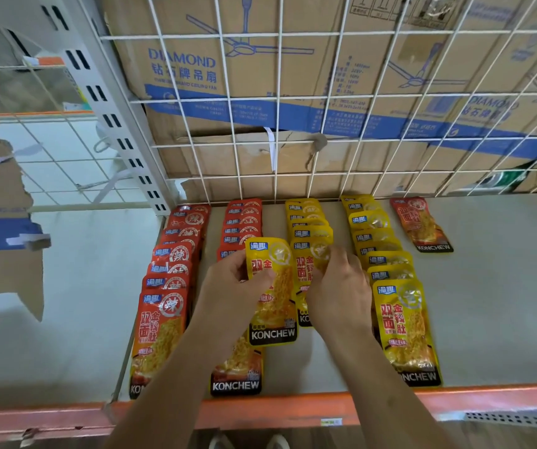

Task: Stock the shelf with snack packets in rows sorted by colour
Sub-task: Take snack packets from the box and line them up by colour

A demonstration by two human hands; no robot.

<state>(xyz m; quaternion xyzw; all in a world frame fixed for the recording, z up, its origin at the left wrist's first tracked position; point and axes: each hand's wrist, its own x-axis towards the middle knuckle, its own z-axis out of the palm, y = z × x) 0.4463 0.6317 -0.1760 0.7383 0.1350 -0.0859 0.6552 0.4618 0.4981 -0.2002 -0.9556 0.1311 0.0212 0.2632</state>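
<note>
Hands [233,281] [338,288] — yellow packets [273,306] lengthwise, tops rearward

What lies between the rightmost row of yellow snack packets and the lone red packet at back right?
Only bare grey shelf surface, per the head view, separates the rightmost yellow packet row from the lone red packet.

On shelf [503,286], left to right: row 1 [166,286], row 2 [244,222], row 3 [309,218], row 4 [387,270], each running front to back. Lone packet [421,223] at back, right of row 4. Left hand [228,286] holds packet [272,293] between row 2 and row 3; right hand [341,286] touches row 3. Grid [280,144] behind, boxes [195,76] behind that.
</note>
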